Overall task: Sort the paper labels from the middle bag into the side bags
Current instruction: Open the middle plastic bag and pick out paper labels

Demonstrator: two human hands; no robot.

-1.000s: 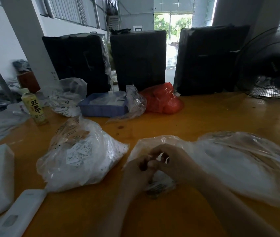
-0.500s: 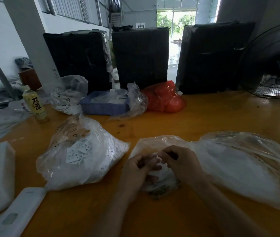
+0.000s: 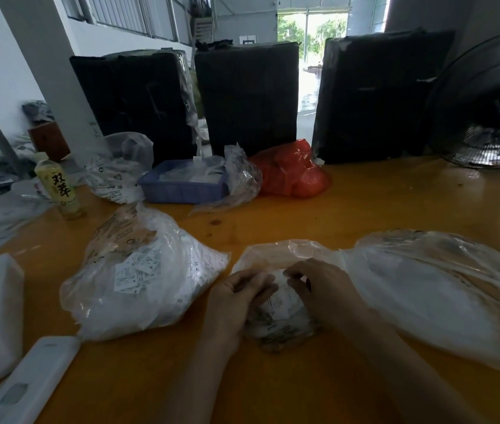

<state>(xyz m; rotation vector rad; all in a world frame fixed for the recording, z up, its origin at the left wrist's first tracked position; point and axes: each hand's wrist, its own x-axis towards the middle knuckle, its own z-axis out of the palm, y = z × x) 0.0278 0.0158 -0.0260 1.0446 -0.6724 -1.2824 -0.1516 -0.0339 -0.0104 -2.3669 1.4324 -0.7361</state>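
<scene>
Over the middle bag: both hands sit at its mouth, the left hand [image 3: 236, 296] on its left edge, the right hand [image 3: 319, 286] on its right.
Middle bag [image 3: 276, 319]: small, crumpled clear plastic, printed paper labels [image 3: 276, 301] showing between the hands.
Grip: fingers of both hands curl in at the film and labels; whether either has a single label pinched, I cannot tell.
Left bag [image 3: 138, 280]: left of the middle bag, nearer the left hand; bulging, soft, full of white tags.
Right bag [image 3: 444, 295]: touching the middle bag's right side, nearer the right hand; wide, flat, glossy, long axis left to right.
Table [image 3: 364, 203]: smooth orange wood under the middle bag.
</scene>
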